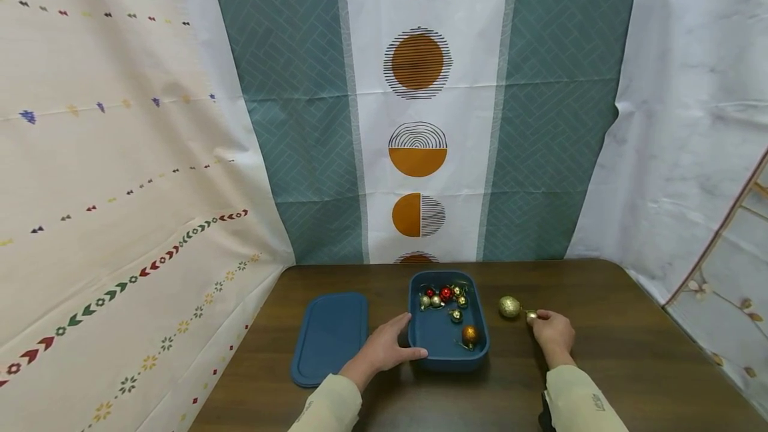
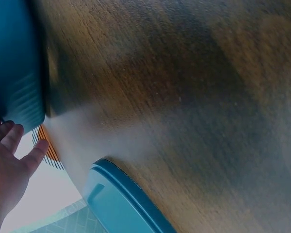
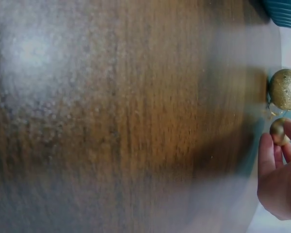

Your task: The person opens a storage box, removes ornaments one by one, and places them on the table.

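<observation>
A blue rectangular box (image 1: pixel 448 362) stands on the table with several small gold and red baubles inside, and an orange bauble (image 1: pixel 471 335) lies near its front right corner. Against the box's left side rests my left hand (image 1: pixel 384 347), its fingers extended and the thumb by the front left corner. To the right of the box, my right hand (image 1: pixel 553 333) pinches a small gold bauble (image 3: pixel 278 131) between thumb and fingers. Just left of that lies a larger glittery gold bauble (image 1: pixel 509 307), with a bit of gold cord beside it.
A blue lid (image 1: pixel 331 339) lies flat on the brown wooden table (image 1: pixel 624 352), left of the box. Patterned cloths hang behind the table and on both sides. At the far right leans a thin wooden frame (image 1: pixel 714 239).
</observation>
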Demonstrator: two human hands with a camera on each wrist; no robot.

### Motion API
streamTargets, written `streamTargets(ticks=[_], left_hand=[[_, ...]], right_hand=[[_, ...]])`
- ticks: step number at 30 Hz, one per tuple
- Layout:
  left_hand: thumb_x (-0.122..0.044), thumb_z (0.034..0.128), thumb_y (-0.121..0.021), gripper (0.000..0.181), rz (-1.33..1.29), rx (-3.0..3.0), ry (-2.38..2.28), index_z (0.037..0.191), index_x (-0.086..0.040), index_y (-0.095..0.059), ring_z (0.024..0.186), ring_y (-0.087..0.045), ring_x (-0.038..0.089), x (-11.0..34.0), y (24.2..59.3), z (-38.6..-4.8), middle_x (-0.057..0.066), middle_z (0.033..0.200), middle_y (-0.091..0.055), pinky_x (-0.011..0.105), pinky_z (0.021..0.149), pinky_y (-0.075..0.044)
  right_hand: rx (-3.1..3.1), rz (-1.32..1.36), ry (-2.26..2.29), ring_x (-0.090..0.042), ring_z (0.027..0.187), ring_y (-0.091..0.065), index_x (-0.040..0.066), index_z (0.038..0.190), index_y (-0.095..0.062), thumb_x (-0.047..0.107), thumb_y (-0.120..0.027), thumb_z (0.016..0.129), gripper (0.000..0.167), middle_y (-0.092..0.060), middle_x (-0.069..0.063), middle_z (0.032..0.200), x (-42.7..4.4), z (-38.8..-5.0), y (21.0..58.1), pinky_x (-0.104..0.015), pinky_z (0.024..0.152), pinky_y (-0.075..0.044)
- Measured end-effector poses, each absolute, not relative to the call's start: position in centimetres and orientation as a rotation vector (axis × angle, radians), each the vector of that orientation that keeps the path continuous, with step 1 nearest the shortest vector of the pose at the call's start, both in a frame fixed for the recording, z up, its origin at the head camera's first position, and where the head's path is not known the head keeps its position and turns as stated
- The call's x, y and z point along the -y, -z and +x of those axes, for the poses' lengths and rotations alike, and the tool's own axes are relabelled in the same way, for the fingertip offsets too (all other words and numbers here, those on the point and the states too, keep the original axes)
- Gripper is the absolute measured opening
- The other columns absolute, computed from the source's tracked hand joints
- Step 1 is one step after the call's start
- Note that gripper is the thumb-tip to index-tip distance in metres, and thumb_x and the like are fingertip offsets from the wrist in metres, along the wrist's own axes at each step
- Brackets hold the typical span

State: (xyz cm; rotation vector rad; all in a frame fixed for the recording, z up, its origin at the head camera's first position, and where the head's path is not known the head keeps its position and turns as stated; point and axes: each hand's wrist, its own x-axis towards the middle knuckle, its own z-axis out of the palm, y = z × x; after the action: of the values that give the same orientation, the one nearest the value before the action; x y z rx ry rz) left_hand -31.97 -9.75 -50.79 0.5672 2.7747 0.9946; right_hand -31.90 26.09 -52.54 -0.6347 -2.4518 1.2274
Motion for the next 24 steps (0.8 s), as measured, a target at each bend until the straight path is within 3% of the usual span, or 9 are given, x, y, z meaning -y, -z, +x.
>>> streamTargets(ticks=[24], left_hand=[[-0.056, 0.0823, -0.075, 0.092, 0.572, -2.78, -0.984, 0.153, -0.009, -0.038, 0.141, -0.037, 0.034, 9.73, 50.79, -32.1, 0.01, 0.156, -0.038, 0.059, 0.108, -0.033]], right_hand=[[2.53, -0.578, -1.228, -0.055, 0.116, -0.046, -0.011, 0.12, -0.063, 0.02, -0.067, 0.091, 0.043, -0.055, -0.034, 0.129, -26.24, -31.72, 52.46, -0.059, 0.098, -0.037]])
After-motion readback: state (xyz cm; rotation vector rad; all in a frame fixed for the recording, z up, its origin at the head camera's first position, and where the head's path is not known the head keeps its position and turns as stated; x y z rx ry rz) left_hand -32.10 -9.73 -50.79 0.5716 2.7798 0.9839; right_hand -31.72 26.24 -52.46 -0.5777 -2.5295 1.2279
